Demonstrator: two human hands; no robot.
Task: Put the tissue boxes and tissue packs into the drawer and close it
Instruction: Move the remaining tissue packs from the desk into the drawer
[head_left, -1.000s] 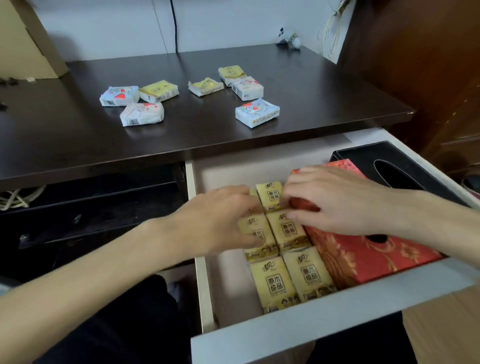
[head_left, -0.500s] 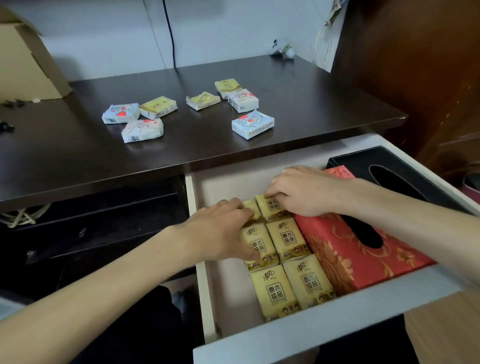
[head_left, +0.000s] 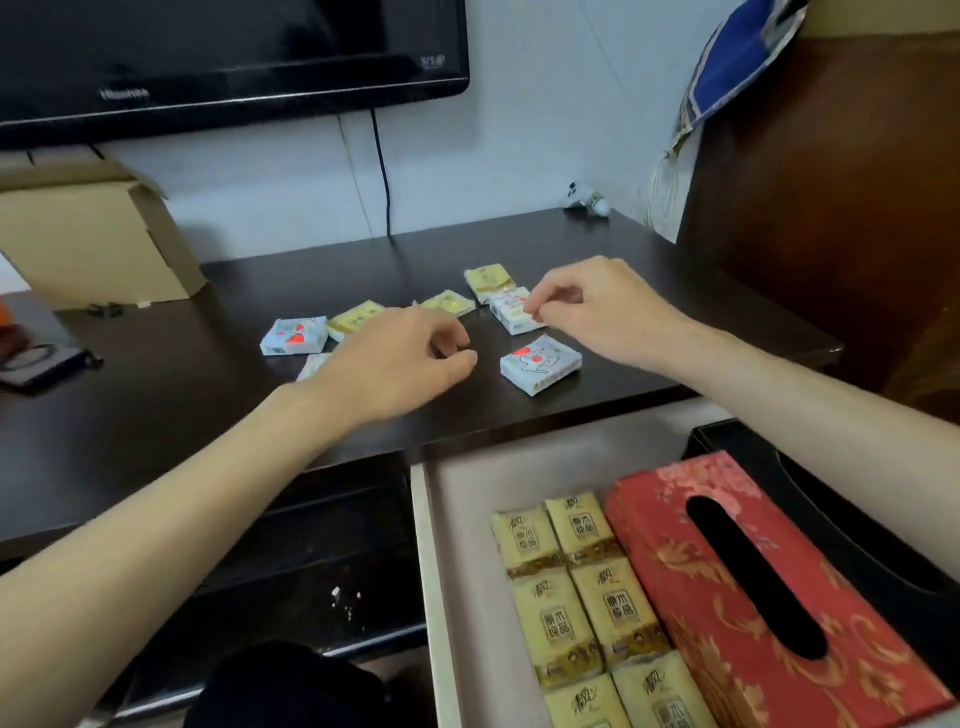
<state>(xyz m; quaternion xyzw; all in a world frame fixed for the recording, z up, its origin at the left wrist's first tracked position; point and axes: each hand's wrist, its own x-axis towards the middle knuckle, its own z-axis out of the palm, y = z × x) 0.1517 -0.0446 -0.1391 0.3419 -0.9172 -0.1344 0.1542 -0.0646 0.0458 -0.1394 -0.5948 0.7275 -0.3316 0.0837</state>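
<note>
Several small tissue packs lie on the dark desk (head_left: 208, 405): a blue-white pack (head_left: 540, 364) near the front edge, another blue-white pack (head_left: 293, 335) at the left, and yellow packs (head_left: 485, 280) behind. My right hand (head_left: 587, 306) pinches the right edge of a white tissue pack (head_left: 511, 314) that rests on the desk. My left hand (head_left: 410, 358) hovers over the desk with curled fingers, holding nothing and partly hiding one pack. Below, the open drawer (head_left: 426, 571) holds rows of yellow packs (head_left: 566, 597), a red tissue box (head_left: 675, 571) and a black tissue box (head_left: 857, 545).
A black monitor (head_left: 234, 52) hangs on the wall above a cardboard box (head_left: 93, 239) at the back left. A cable (head_left: 382, 171) runs down the wall. A dark wooden cabinet (head_left: 831, 208) stands at the right. A dark object (head_left: 31, 364) lies at the desk's left edge.
Both hands have left the yellow packs in the drawer and moved up over the desk. The right hand now touches the white pack. The camera has tilted upward.
</note>
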